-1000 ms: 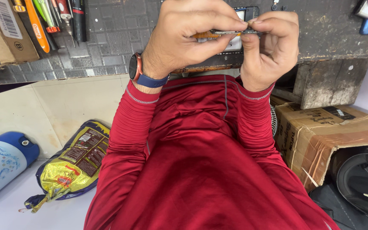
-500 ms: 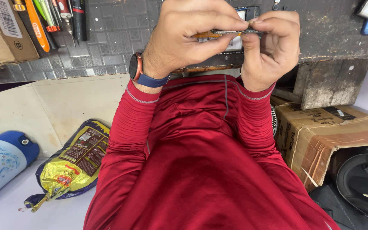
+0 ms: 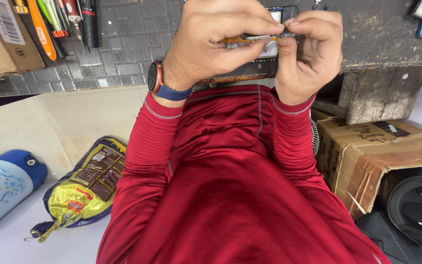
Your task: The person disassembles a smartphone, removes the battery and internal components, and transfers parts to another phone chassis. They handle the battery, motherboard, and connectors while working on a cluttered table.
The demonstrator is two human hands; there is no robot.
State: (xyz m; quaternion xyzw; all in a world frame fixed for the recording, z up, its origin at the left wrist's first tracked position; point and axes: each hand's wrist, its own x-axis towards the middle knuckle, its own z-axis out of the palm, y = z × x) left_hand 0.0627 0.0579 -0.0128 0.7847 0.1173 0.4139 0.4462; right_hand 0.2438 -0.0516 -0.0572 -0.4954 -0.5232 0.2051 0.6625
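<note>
Head view, thin flat part (image 3: 262,36) (edge-on, metallic)

Thin flat phone part (image 3: 262,36): dark, slim, seen edge-on, with an orange-brown strip along its left portion. Held level, roughly horizontal, above the dark workbench edge. Pinched at both ends: left hand (image 3: 211,41) grips the orange-brown end between thumb and fingertips; right hand (image 3: 308,51) grips the dark end. Finer detail of the surface cannot be made out.
</note>
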